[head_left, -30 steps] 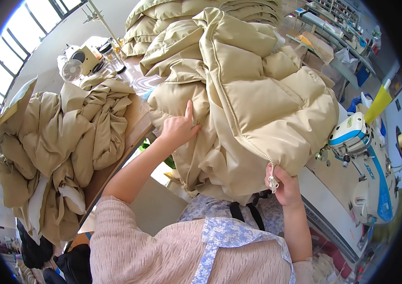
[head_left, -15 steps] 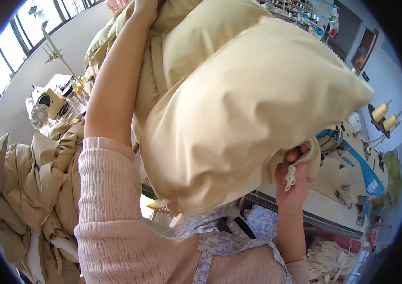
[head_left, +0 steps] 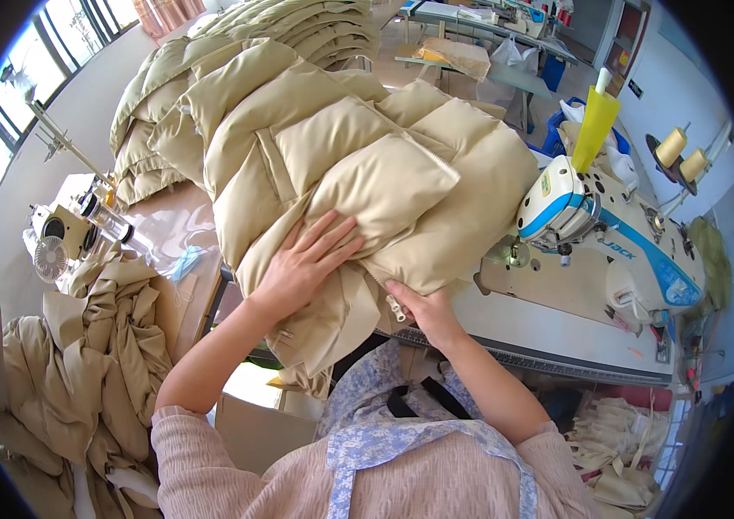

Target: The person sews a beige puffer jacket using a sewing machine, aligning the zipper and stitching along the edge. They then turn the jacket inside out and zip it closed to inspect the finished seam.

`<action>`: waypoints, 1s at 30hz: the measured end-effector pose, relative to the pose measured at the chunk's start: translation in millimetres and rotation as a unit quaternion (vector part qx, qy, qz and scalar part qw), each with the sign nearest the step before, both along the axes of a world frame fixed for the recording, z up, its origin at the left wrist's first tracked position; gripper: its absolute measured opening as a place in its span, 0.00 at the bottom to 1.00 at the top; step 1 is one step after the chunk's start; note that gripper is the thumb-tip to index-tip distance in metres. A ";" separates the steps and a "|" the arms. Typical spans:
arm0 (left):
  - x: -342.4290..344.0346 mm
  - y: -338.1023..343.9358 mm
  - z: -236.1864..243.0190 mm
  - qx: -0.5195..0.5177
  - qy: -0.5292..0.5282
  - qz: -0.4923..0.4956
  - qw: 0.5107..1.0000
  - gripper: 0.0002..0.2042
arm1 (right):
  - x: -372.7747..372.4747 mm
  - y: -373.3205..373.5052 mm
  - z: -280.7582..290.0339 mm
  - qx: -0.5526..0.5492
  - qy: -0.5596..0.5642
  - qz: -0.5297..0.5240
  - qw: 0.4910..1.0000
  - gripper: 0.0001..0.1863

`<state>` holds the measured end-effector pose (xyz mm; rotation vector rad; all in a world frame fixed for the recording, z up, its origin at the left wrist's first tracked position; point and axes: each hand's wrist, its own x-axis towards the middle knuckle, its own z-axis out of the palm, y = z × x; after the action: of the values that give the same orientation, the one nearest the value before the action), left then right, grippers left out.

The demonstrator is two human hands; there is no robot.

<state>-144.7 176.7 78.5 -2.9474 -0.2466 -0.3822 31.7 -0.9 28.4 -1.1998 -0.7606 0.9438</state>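
Observation:
A beige padded jacket (head_left: 367, 186) lies bunched in front of me, its quilted panels puffed up. My left hand (head_left: 302, 264) rests flat on its near part with the fingers spread. At the jacket's near right edge, my right hand (head_left: 429, 313) grips the fabric, thumb on top and the other fingers mostly hidden beneath. A pale zipper pull (head_left: 396, 309) hangs beside that thumb. To the right, the white and blue sewing machine (head_left: 557, 208) stands close to the jacket, with a yellow piece (head_left: 596, 130) upright on top.
More beige quilted garments (head_left: 289, 30) are piled behind. Beige cloth pieces (head_left: 81, 372) heap at the left, near a small fan (head_left: 51, 257) and a blue face mask (head_left: 185, 262). Thread cones (head_left: 669, 147) stand at the right. Below the table's edge lie cream scraps (head_left: 618, 441).
The jacket has come down from its raised position, uncovering the sewing machine and the garments behind. My left hand has moved from the far top down onto its near part; my right still grips the edge.

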 end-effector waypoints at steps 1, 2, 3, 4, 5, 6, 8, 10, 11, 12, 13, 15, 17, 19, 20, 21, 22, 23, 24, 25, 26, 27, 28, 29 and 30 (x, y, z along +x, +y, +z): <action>-39.1 17.2 -13.2 -0.013 0.017 0.003 1.000 0.29 | 5.6 -9.5 5.1 -0.017 0.050 0.012 0.999 0.09; -68.2 24.3 -18.5 -0.028 0.034 0.004 0.999 0.26 | 14.7 -17.4 -1.1 -0.021 0.082 0.020 0.996 0.09; -84.1 19.8 -17.0 -0.054 0.021 0.025 0.998 0.23 | 15.9 -21.1 -5.4 -0.016 0.108 0.014 0.994 0.09; -93.3 3.5 -6.6 -0.087 0.008 0.046 0.995 0.21 | 14.2 -26.6 -9.8 -0.018 0.134 0.007 0.991 0.10; -93.4 -16.2 4.4 -0.141 -0.055 0.057 0.987 0.17 | 11.7 -28.6 -12.5 -0.015 0.149 0.004 0.989 0.10; -85.3 -38.5 21.3 -0.143 -0.132 0.031 0.980 0.12 | 10.3 -28.7 -12.5 -0.012 0.162 0.005 0.987 0.11; -85.2 -88.5 13.2 -0.381 -0.234 0.152 0.881 0.07 | 8.7 -29.2 -2.2 -0.013 0.178 0.055 0.983 0.13; -68.2 -127.1 -4.0 -0.672 -0.233 0.144 0.688 0.15 | 10.0 -28.3 8.8 -0.007 0.196 0.077 0.978 0.14; -56.9 -131.8 -10.3 -0.760 -0.157 0.135 0.616 0.21 | 12.5 -29.4 8.4 -0.015 0.200 0.081 0.976 0.13; -39.8 -140.2 -13.1 -0.802 -0.148 0.120 0.565 0.25 | 14.6 -30.2 6.8 -0.028 0.191 0.078 0.978 0.13; -23.6 -143.3 -22.0 -0.848 -0.168 0.103 0.492 0.27 | 17.1 -31.4 5.9 -0.041 0.180 0.074 0.980 0.13; 15.8 -144.2 -31.2 -0.917 -0.228 0.012 0.327 0.26 | 21.2 -34.6 8.2 -0.050 0.174 0.064 0.981 0.12; 38.3 -138.8 -37.7 -0.934 -0.267 -0.047 0.234 0.26 | 22.8 -36.2 11.4 -0.043 0.191 0.082 0.977 0.12; 50.9 -133.3 -37.6 -0.930 -0.287 -0.075 0.219 0.26 | 29.2 -38.9 17.1 -0.044 0.190 0.109 0.975 0.11; 52.0 -131.9 -34.5 -0.913 -0.310 -0.017 0.266 0.25 | 36.4 -41.5 21.4 -0.049 0.181 0.129 0.974 0.11; 53.9 -132.4 -21.6 -0.892 -0.325 0.042 0.312 0.24 | 42.1 -45.9 23.7 -0.052 0.176 0.144 0.973 0.11; 51.6 -132.1 -13.5 -0.863 -0.342 0.103 0.357 0.23 | 40.4 -46.7 25.7 -0.049 0.163 0.139 0.976 0.11; 44.6 -133.9 -12.9 -0.812 -0.375 0.118 0.431 0.18 | 36.9 -46.8 27.5 -0.047 0.149 0.134 0.979 0.11; 38.6 -138.2 -13.3 -0.779 -0.403 0.121 0.464 0.16 | 32.9 -46.5 26.8 -0.044 0.137 0.131 0.981 0.11; 33.4 -142.6 -13.5 -0.744 -0.430 0.123 0.496 0.14 | 30.9 -46.2 22.8 -0.023 0.156 0.120 0.980 0.10; 30.4 -145.0 -13.1 -0.707 -0.455 0.125 0.527 0.12 | 29.0 -45.7 17.0 -0.002 0.174 0.108 0.979 0.10; 32.0 -147.7 -11.9 -0.711 -0.469 0.126 0.509 0.11 | 25.8 -45.5 14.3 0.017 0.191 0.099 0.976 0.10; 33.8 -149.3 -15.1 -0.707 -0.474 0.133 0.508 0.11 | 20.1 -46.5 13.5 0.021 0.192 0.094 0.977 0.10; 35.7 -150.7 -20.1 -0.703 -0.479 0.140 0.507 0.11 | 10.8 -47.6 14.4 0.026 0.193 0.088 0.977 0.10; 40.6 -151.7 -23.0 -0.701 -0.482 0.143 0.506 0.11 | 5.4 -47.9 15.4 0.032 0.192 0.078 0.978 0.09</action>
<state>-104.1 25.0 55.5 -2.9954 -1.9351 -2.9283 37.1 -48.8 43.7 -0.8725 -0.5738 1.2288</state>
